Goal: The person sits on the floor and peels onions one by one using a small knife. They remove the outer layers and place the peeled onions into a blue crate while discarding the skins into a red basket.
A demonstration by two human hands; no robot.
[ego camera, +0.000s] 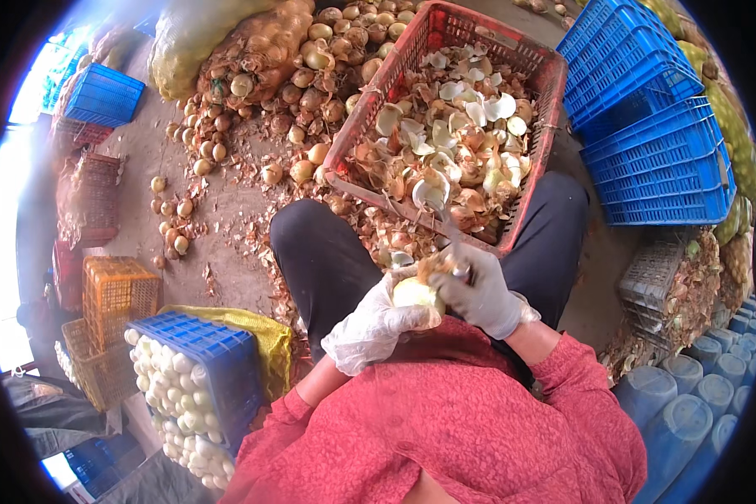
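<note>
My left hand, in a whitish glove, holds a partly peeled onion above my lap. Gloved too, my right hand grips a knife, its blurred blade pointing away from me, and touches brown onion skin at the onion's upper right side. Between and beyond my knees stands a red plastic crate, tilted in view, holding onion skins and pale outer layers. Unpeeled onions lie on the floor left of the crate.
A blue crate of peeled onions stands at my left beside a yellow mesh sack. Blue crates stand at the right, above blue plastic drums. A full mesh sack lies beyond the loose onions. Orange crates stand far left.
</note>
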